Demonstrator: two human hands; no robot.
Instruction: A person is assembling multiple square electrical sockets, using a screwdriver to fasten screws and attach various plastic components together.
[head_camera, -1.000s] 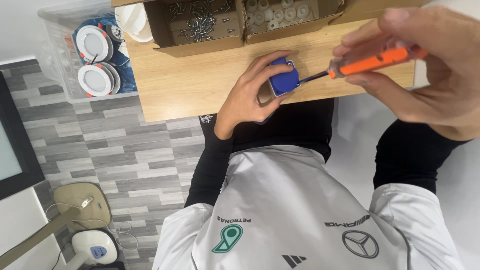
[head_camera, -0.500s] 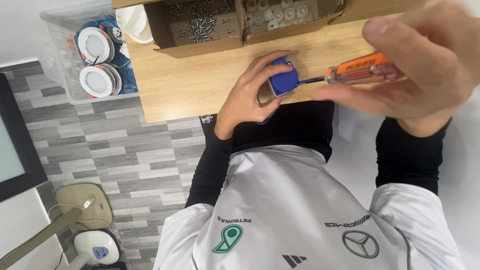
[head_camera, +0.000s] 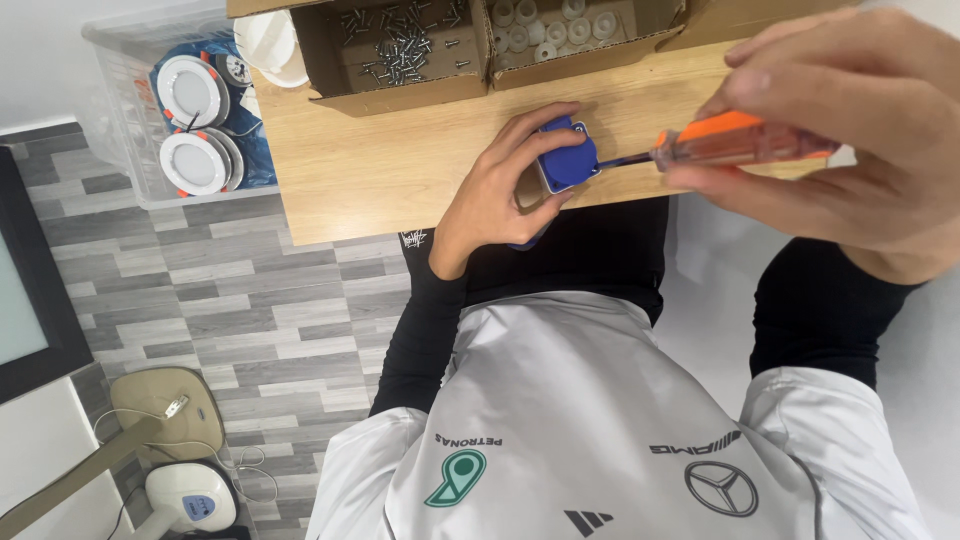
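your right hand (head_camera: 850, 140) sits a little lower than half a second ago, fingers closed around the orange screwdriver (head_camera: 740, 140), its tip on the blue socket (head_camera: 568, 160). your left hand (head_camera: 505, 190) still clamps that socket at the wooden table (head_camera: 380, 170) edge. behind stand two brown cardboard boxes: screw box (head_camera: 400, 50) and white-parts box (head_camera: 570, 35).

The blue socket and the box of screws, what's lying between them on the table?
Nothing: in the head view only bare wooden table separates the blue socket from the box of screws.
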